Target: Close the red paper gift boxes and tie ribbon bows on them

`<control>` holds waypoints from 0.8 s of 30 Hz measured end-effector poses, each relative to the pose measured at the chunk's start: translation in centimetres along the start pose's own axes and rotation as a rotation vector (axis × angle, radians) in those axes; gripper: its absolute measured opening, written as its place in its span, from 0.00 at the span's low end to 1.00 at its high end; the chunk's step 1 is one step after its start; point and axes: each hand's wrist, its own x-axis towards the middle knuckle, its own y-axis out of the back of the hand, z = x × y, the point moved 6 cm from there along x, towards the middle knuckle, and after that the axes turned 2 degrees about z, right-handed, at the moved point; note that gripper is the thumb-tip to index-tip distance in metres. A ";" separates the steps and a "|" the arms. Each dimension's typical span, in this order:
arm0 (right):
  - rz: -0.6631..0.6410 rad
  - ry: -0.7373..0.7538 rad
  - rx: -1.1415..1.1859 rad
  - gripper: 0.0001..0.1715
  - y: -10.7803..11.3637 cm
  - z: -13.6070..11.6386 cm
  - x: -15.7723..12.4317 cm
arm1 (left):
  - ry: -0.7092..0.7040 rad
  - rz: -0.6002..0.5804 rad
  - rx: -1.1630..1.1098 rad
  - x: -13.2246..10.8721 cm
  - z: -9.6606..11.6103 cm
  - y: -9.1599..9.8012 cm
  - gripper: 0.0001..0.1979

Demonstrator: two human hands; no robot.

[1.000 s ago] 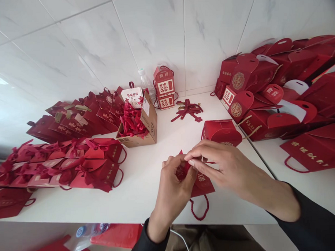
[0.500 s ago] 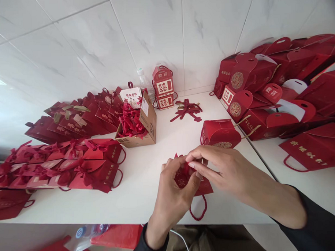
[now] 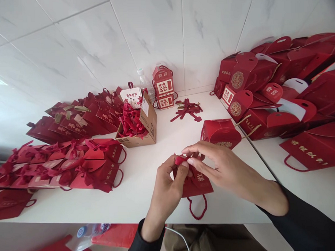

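Note:
A red gift box [image 3: 194,185] with gold print lies near the table's front edge, its rope handle [image 3: 199,211] looped toward me. Above it, my left hand [image 3: 172,182] pinches a red ribbon [image 3: 182,160] between thumb and fingers. My right hand [image 3: 215,162] reaches in from the right, its thumb and fingers closed at the same ribbon. The fingers hide part of the ribbon and the box top. Just behind my right hand stands another closed red box [image 3: 221,131].
A cardboard box [image 3: 140,141] of red ribbons stands left of centre. Rows of ribboned red boxes [image 3: 94,172] fill the left, with red bags [image 3: 87,117] behind. More red boxes [image 3: 279,118] crowd the right. Dark red strips [image 3: 187,111] and two stacked boxes [image 3: 164,87] are near the wall.
My left hand has shifted slightly left, and my right hand slightly left and up. The ribbon loop between them shows more, as does the front of the box.

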 end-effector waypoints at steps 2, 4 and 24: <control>0.009 -0.016 -0.015 0.13 -0.2 0.2 0.0 | 0.028 -0.002 -0.033 0.0 -0.2 -0.1 0.15; 0.027 -0.034 -0.027 0.13 -0.3 0.3 0.0 | 0.060 0.009 -0.060 0.0 -0.4 -0.2 0.15; 0.145 -0.139 0.047 0.09 -0.1 -0.1 -0.9 | 0.181 -0.015 -0.239 0.0 -0.7 0.0 0.18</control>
